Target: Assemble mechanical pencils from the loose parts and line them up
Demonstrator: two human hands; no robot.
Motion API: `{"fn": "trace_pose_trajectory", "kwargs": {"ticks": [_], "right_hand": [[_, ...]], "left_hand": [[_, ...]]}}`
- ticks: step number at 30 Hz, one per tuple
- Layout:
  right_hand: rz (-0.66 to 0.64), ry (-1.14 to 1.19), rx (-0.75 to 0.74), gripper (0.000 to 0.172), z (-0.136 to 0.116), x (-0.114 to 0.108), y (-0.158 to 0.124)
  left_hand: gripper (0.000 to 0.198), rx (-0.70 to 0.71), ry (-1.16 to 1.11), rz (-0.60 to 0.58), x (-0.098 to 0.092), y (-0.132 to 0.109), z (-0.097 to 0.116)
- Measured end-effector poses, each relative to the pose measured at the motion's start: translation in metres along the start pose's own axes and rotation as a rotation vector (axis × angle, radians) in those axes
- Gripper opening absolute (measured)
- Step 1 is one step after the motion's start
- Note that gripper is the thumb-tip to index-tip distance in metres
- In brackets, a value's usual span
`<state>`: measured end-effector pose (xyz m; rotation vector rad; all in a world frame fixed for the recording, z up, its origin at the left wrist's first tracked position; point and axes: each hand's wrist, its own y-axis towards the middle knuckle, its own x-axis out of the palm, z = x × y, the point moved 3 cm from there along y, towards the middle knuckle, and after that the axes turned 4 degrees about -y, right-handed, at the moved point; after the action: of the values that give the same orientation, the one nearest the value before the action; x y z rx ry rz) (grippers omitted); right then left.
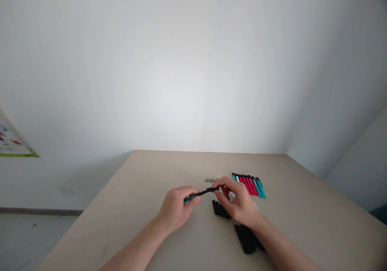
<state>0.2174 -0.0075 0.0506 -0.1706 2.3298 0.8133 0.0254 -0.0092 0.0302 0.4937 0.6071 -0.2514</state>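
Low in the frame's centre, the left hand (174, 208) and right hand (238, 200) each keep a grip pinching opposite ends of a slim black pen with a teal end (202, 193) above the beige surface (145, 190).

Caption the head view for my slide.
Left hand and right hand hold a black-and-teal pen over a beige table beside red and teal pens.

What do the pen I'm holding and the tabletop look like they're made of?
Pen: probably plastic, teal and black, smooth with a dull finish and no metallic glint. Tabletop: likely laminate or coated board, plain beige, evenly matte, no grain visible.
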Motion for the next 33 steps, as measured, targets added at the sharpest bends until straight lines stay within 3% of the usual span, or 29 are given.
{"fn": "trace_pose_trajectory", "kwargs": {"ticks": [16,23,33], "right_hand": [[-0.114,0.056,0.043,0.01,0.001,0.002,0.0],[-0.121,0.042,0.055,0.011,0.002,0.008,-0.001],[-0.143,0.024,0.008,0.014,0.003,0.014,-0.003]], "left_hand": [[0.012,-0.005,0.003,0.019,0.002,0.0,-0.004],[0.02,-0.016,-0.042,0.04,0.005,-0.001,-0.008],[0.014,0.038,-0.008,0.01,0.004,-0.001,-0.002]]}}
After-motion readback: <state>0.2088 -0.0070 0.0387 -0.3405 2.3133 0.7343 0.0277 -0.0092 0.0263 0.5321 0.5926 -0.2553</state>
